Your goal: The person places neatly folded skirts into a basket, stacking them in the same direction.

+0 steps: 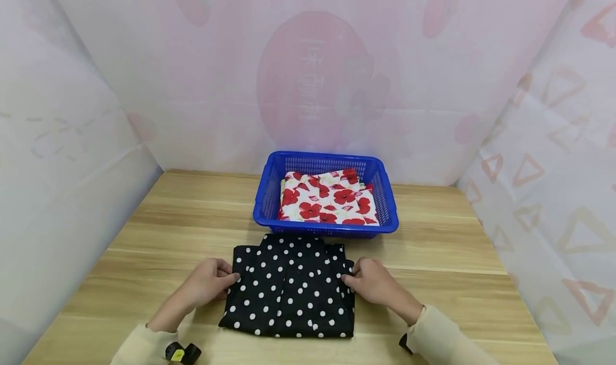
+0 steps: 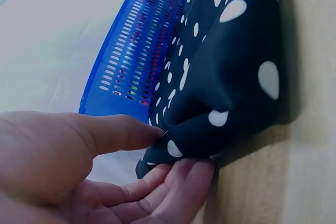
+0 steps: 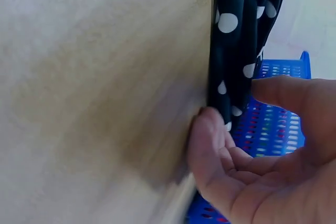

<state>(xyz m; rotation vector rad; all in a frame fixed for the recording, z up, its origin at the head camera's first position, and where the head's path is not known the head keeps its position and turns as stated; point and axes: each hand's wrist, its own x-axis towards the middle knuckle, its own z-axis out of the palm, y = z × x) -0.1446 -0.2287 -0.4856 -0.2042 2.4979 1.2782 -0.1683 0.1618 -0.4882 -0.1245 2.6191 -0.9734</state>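
A black cloth with white polka dots (image 1: 293, 290), folded in layers, lies on the wooden table in front of the basket. My left hand (image 1: 210, 282) pinches its left side, thumb on top and fingers beneath, as the left wrist view shows at the cloth's edge (image 2: 184, 137). On the opposite side my right hand (image 1: 374, 280) pinches the right edge the same way, with the layered folds (image 3: 233, 66) between thumb and fingers in the right wrist view. The back edge of the cloth lies close to the basket's front wall.
A blue plastic basket (image 1: 264, 202) stands behind the cloth at the table's far side. Inside it lies folded white fabric with red flowers (image 1: 332, 202). Pale printed sheets (image 1: 202, 119) hang round the back and sides of the wooden table (image 1: 433, 258).
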